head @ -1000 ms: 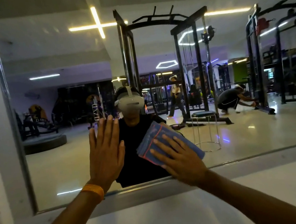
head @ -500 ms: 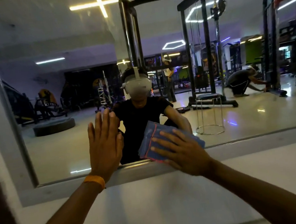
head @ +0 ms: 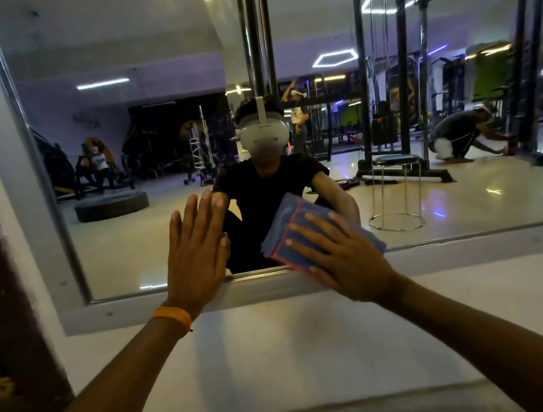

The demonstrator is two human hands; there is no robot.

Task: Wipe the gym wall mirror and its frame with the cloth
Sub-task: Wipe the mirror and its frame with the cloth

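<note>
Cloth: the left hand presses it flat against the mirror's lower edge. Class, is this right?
Not quite. The head view shows the right hand pressing the cloth flat against the lower edge of the mirror; the left hand rests bare on the mirror beside it.

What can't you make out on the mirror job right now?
Head view only:
- Mirror: top and right side cut off by picture edges.
- Frame: part of bottom strip hidden behind left hand and right hand.
- Cloth: wiping face hidden against the mirror, under the right hand.
- Smears: lost in dim reflections.
</note>
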